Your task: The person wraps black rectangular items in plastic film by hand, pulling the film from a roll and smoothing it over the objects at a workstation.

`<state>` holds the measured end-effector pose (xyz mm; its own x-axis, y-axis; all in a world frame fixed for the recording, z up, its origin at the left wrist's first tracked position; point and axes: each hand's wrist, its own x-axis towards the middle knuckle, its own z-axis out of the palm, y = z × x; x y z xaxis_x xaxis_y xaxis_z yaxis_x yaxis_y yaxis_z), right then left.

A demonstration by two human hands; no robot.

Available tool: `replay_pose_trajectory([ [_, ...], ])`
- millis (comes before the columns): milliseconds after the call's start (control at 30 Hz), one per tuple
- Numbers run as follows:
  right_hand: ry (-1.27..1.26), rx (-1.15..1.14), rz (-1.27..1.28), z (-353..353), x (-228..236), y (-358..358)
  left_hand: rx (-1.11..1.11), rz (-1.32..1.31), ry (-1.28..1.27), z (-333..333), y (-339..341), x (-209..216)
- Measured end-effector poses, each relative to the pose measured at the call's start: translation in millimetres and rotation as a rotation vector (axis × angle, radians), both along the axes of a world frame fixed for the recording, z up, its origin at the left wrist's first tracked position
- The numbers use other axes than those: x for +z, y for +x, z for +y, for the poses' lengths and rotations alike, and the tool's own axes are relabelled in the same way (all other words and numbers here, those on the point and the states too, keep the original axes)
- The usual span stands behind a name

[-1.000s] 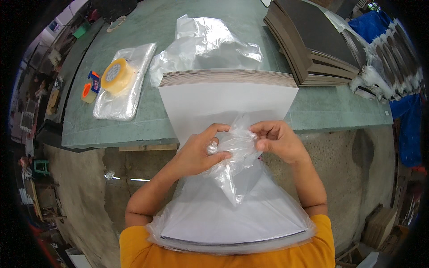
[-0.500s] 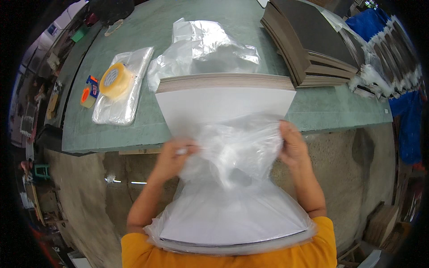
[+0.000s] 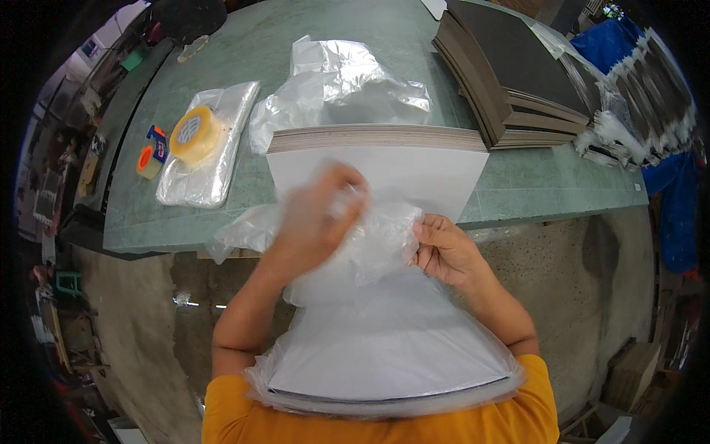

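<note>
A stack of white-faced boards reaches from the green table's edge back to my chest. Clear plastic bag covers its near part, with the bag's mouth gathered in loose folds over the middle. My right hand is closed, pinching the bag's edge between thumb and fingers. Above the gathered plastic, my left hand is smeared by motion, its fingers bent; whether it grips the plastic I cannot make out. The far end of the boards is uncovered, showing layered brown and white edges.
On the green table, a crumpled clear plastic sheet lies behind the boards. To the left, a tape roll rests on folded plastic bags, beside a small tape dispenser. Dark boards are piled at the far right.
My left hand has risen and moved right over the boards. My right hand has shifted left and slightly down with the bag's edge. The plastic is bunched closer, with a flap spread left.
</note>
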<state>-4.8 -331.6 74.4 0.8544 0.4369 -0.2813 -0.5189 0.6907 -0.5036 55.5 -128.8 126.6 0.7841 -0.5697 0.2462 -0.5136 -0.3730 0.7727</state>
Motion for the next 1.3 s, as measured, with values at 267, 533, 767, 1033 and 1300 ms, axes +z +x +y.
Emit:
replay_pose_trajectory([
  [267, -0.261, -0.053, -0.193, -12, -9, -5, -0.122, 0.166, -0.156, -18, 1, 15],
  [533, -0.279, -0.472, -0.106, -69, -8, -19, 0.114, 0.361, -0.202, 116, -8, -95],
  [767, -0.531, -0.186, -0.333, -51, -13, -19, 0.842, -0.336, -0.4, 97, 6, -15],
  [1033, -0.187, -0.247, -0.234, 22, 6, 2, -0.005, 0.425, -0.156, 3, -23, -30],
  [1300, -0.764, -0.066, -0.415, -21, 3, -23, 0.964, -0.22, -0.209, 51, -14, 27],
])
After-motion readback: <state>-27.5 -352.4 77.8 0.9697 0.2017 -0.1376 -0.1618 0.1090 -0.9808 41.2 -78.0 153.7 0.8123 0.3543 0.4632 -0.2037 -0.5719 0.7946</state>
